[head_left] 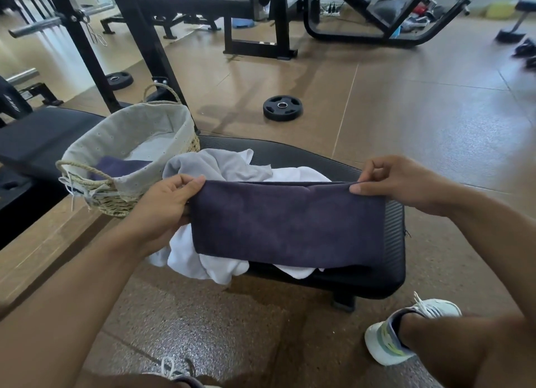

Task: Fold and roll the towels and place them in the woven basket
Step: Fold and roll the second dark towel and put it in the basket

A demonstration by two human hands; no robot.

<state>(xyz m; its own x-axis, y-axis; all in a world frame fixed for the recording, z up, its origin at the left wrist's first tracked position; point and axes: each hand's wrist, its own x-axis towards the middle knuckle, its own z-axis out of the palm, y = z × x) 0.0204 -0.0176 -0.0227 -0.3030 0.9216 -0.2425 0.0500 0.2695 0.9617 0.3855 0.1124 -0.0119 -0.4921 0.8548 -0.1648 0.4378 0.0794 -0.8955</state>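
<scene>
Pinching the dark towel [287, 222], left hand [165, 204] and right hand [406, 181] hide white towels [203, 260], seemingly crumpled, beside the basket [127, 143].

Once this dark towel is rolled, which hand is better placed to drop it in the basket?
Probably the left hand: the basket sits right beside it, while the right hand pinches the dark towel at its far end.

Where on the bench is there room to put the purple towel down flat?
Only a bare strip of bench shows, right of the purple towel, plus some behind the white towels. The left end is crowded by them and the basket.
</scene>
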